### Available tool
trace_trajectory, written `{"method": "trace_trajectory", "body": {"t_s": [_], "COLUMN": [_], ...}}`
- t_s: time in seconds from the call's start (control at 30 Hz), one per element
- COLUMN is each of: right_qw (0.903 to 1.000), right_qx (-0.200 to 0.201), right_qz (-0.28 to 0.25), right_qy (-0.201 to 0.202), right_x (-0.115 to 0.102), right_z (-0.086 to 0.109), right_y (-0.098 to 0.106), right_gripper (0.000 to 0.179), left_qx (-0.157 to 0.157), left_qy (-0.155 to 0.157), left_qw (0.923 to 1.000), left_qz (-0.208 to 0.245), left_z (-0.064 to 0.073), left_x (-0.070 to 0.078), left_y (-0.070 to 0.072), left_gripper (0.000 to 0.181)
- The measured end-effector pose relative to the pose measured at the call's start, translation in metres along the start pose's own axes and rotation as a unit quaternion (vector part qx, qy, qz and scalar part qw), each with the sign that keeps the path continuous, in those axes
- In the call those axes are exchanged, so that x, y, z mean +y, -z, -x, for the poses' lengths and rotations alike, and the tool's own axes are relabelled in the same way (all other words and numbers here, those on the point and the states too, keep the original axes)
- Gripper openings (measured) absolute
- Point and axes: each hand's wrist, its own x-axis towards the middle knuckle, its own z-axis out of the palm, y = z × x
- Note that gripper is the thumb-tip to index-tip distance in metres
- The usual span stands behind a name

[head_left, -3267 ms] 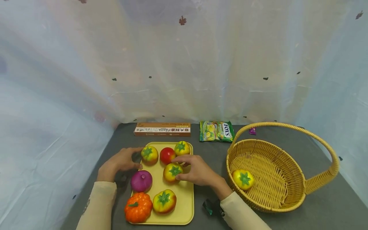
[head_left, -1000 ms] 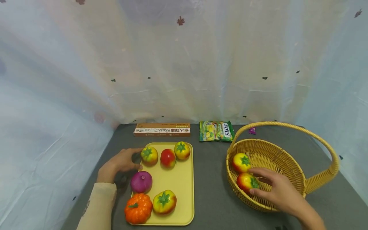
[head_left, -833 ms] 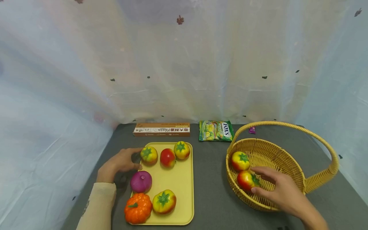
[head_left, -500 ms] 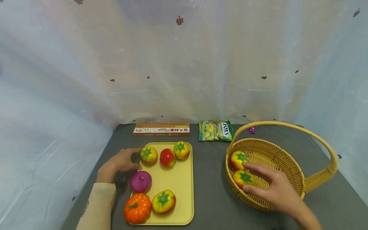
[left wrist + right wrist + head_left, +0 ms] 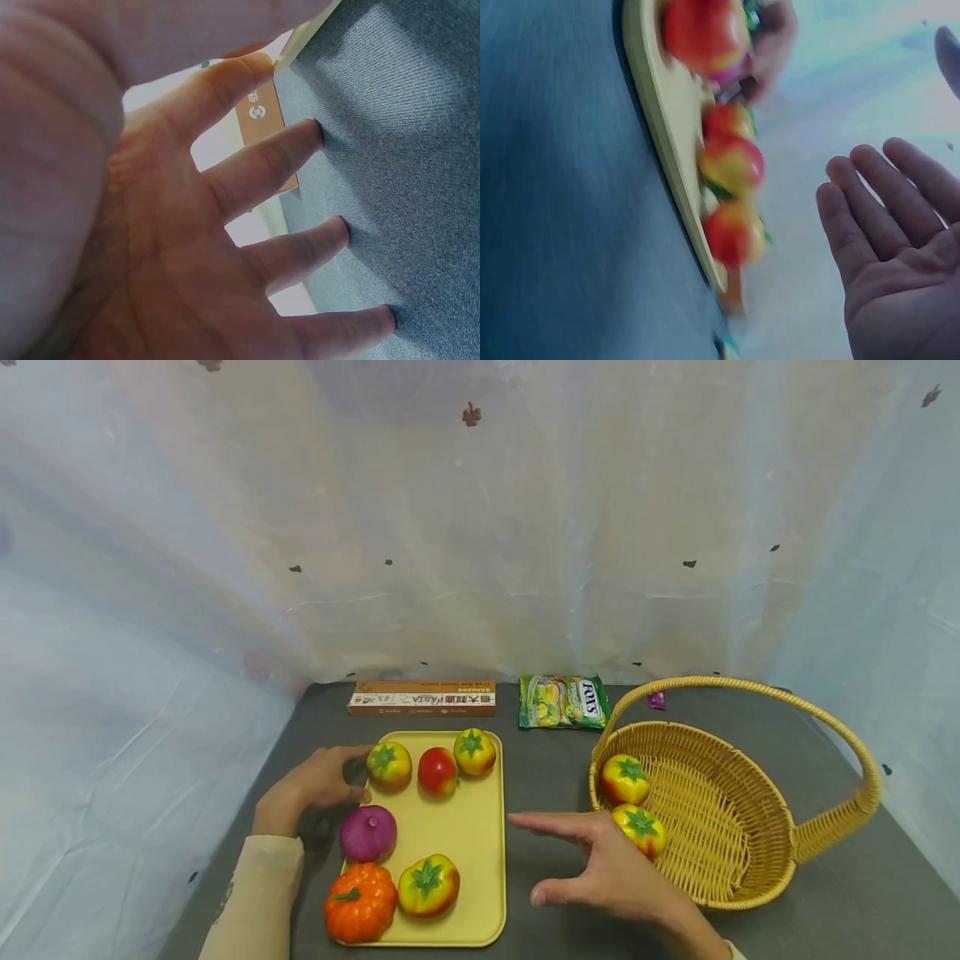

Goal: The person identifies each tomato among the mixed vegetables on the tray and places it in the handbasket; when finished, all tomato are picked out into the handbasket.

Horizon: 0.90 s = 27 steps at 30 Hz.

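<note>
My right hand [image 5: 607, 868] hovers over the table between the basket and the tray, thumb and fingers spread and holding nothing. In the right wrist view its fingers [image 5: 900, 195] are stretched out. Two yellow-red toy persimmons, a rear one [image 5: 625, 779] and a front one [image 5: 637, 828], lie at the left side of the wicker basket [image 5: 720, 902]; the hand partly covers the front one. At the left edge of the yellow tray [image 5: 480, 860] rests my left hand [image 5: 311, 785]. Its thumb and index finger touch the edge, and the other fingertips [image 5: 311, 135] rest on the dark cloth.
The tray bears a purple onion [image 5: 368, 833], an orange pumpkin [image 5: 361, 902], a red fruit [image 5: 437, 772] and three yellow-red persimmons, one in front [image 5: 428, 886]. Behind stand a pasta box [image 5: 422, 698] and a green FOX'S bag [image 5: 564, 702]. The basket's tall handle [image 5: 720, 682] arches over it.
My right hand carried a persimmon from the tray into the basket, let go of it there, and has swung back left towards the tray. The red fruit turned slightly. The left hand has stayed put.
</note>
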Motion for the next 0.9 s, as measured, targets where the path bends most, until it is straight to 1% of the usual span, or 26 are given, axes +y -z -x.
{"method": "trace_trajectory", "body": {"t_s": [0.1, 0.2, 0.33, 0.4, 0.47, 0.63, 0.7, 0.77, 0.9], "right_qw": [0.9986, 0.996, 0.9943, 0.9942, 0.994, 0.9936, 0.9935, 0.9934, 0.9904], "right_qx": [-0.025, -0.045, -0.065, -0.069, -0.074, -0.089, -0.1, -0.11, -0.127], "right_qz": [-0.045, -0.076, -0.084, -0.081, -0.081, -0.058, -0.037, -0.004, 0.048], "right_qy": [-0.013, -0.009, 0.011, 0.011, -0.003, -0.036, -0.038, -0.032, -0.029], "right_x": [0.003, 0.008, 0.016, 0.019, 0.021, 0.027, 0.029, 0.031, 0.032], "right_z": [-0.013, -0.026, -0.042, -0.049, -0.054, -0.064, -0.068, -0.071, -0.075], "right_y": [-0.015, -0.028, -0.044, -0.051, -0.057, -0.069, -0.073, -0.077, -0.082], "right_gripper": [0.065, 0.063, 0.062, 0.061, 0.061, 0.062, 0.063, 0.064, 0.061], "left_qx": [-0.002, -0.005, -0.007, -0.006, -0.004, -0.003, -0.004, -0.005, -0.006], "left_qy": [0.003, 0.006, 0.01, 0.009, 0.006, 0.004, 0.007, 0.012, 0.016], "left_qw": [1.0, 1.0, 0.9999, 0.9999, 1.0, 1.0, 1.0, 0.9999, 0.9999], "left_qz": [-0.001, -0.001, 0.001, 0.001, 0.002, 0.003, 0.004, 0.003, 0.004], "left_z": [-0.001, 0.0, 0.001, 0.001, 0.001, 0.001, 0.001, 0.0, -0.001], "left_x": [0.0, 0.001, 0.003, 0.003, 0.003, 0.003, 0.003, 0.003, 0.002], "left_y": [-0.001, 0.0, 0.001, 0.001, 0.001, 0.001, 0.001, 0.0, 0.0], "left_gripper": [0.087, 0.087, 0.088, 0.088, 0.087, 0.086, 0.087, 0.087, 0.088]}}
